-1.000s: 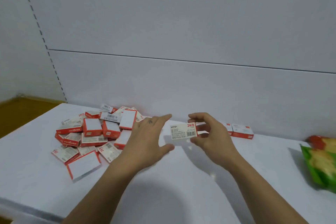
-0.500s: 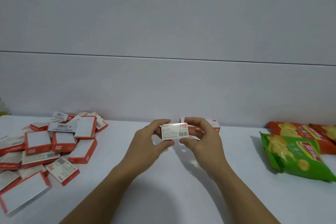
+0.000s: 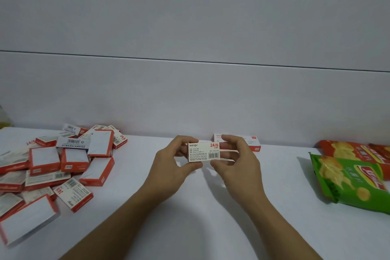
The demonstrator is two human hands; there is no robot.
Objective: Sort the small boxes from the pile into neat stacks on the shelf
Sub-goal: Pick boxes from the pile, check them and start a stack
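Note:
A small white box with red "24/6" print and a barcode is held above the white shelf at the centre. My left hand pinches its left end and my right hand pinches its right end. Behind my right hand, against the back wall, lie small red-and-white boxes, partly hidden by my fingers. A loose pile of red-and-white boxes covers the left part of the shelf, lying at all angles.
A green snack bag and a red snack bag lie at the right of the shelf. The white back panel rises straight behind everything.
One second ago only my right hand held the box; my left hand has since closed on its left end. The view has swung right, so the pile sits further left.

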